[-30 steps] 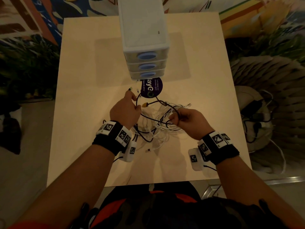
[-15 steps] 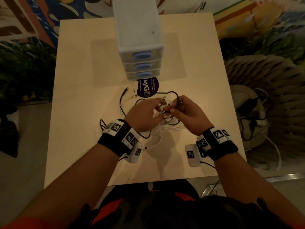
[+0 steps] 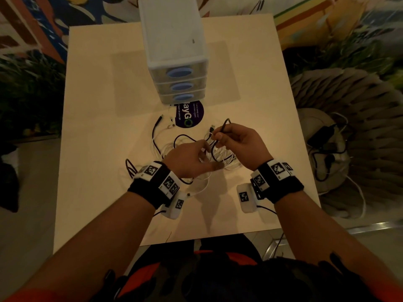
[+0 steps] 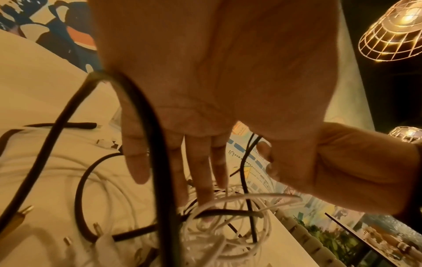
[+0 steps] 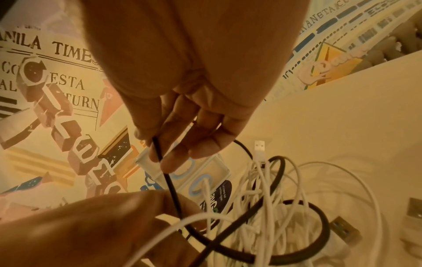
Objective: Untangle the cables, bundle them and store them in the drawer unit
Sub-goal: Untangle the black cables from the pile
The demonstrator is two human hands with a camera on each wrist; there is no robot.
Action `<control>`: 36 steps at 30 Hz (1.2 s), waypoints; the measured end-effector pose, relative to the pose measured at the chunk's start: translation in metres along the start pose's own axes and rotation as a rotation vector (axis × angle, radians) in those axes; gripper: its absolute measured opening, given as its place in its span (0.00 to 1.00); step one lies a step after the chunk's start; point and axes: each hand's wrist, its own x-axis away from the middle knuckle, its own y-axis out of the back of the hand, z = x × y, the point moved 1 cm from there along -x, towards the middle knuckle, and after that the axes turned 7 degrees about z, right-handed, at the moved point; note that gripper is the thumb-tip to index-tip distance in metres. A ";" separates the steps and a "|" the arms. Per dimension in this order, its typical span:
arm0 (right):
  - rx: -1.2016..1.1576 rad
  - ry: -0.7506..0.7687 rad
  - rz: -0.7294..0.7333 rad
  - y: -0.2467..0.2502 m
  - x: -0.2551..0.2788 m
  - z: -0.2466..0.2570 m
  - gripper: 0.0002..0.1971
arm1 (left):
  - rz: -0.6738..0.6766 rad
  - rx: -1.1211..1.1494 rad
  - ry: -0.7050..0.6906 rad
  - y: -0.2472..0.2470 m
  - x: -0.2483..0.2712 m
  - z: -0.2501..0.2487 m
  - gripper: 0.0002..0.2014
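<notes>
The tangle of cables (image 3: pixel 214 152) sits mid-table, at 6 o'clock from the drawer unit (image 3: pixel 174 55), black and white strands still knotted together. Our right hand (image 3: pixel 238 144) pinches a thin black cable (image 5: pixel 167 178), while our left hand (image 3: pixel 189 159) reaches into the white loops with fingers straight and apart. We'd say feed that black one out slowly and pin the pile down, otherwise the knot probably just tightens.
</notes>
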 end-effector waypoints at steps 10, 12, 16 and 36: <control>0.480 -0.095 0.091 -0.009 -0.027 0.007 0.12 | -0.195 -0.344 -0.067 -0.010 -0.002 0.003 0.12; 0.504 -0.120 0.112 -0.007 -0.031 0.005 0.13 | -0.284 -0.258 -0.046 -0.004 -0.001 0.006 0.13; 0.440 -0.116 0.129 -0.010 -0.037 0.010 0.11 | -0.261 -0.140 -0.037 0.000 -0.002 0.008 0.13; 0.751 -0.031 0.063 -0.031 0.014 -0.022 0.08 | -0.217 0.018 -0.007 0.014 -0.007 0.010 0.19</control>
